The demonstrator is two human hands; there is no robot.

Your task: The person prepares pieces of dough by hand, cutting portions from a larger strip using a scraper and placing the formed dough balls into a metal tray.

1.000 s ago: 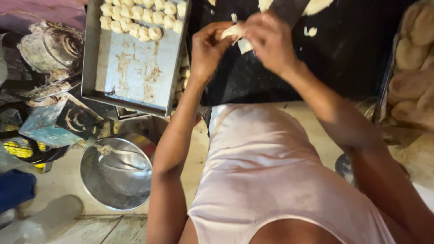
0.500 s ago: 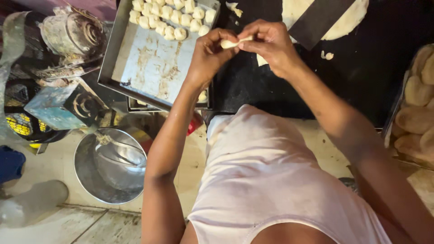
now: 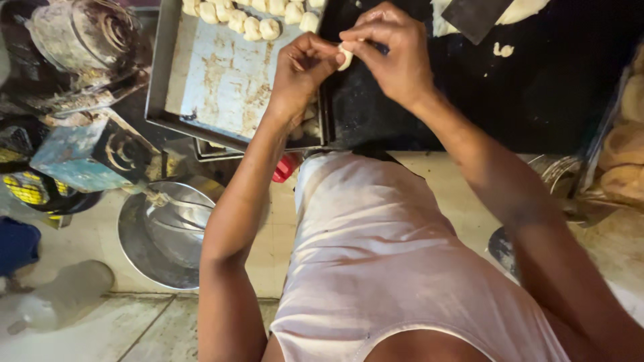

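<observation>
My left hand (image 3: 305, 67) and my right hand (image 3: 389, 50) meet over the edge of a metal baking tray (image 3: 215, 87), and both pinch one small pale dough piece (image 3: 345, 57) between their fingertips. Several shaped dough pieces (image 3: 258, 17) lie in rows at the tray's far end. Right of the tray is a dark work surface (image 3: 537, 94) with a flat sheet of dough (image 3: 516, 10) and a dark scraper blade (image 3: 476, 17) at its far edge. A small dough scrap (image 3: 502, 49) lies on it.
A round steel bowl (image 3: 168, 231) sits on the floor at lower left, beside a blue box (image 3: 87, 154) and cluttered metal ware (image 3: 80, 40). Baked buns (image 3: 627, 154) are stacked at the right edge. A red object (image 3: 283, 167) peeks out under the tray.
The view has shifted, so tray and hands sit further right and lower in frame. Both hands stay closed on the dough piece, now held over the tray's right rim.
</observation>
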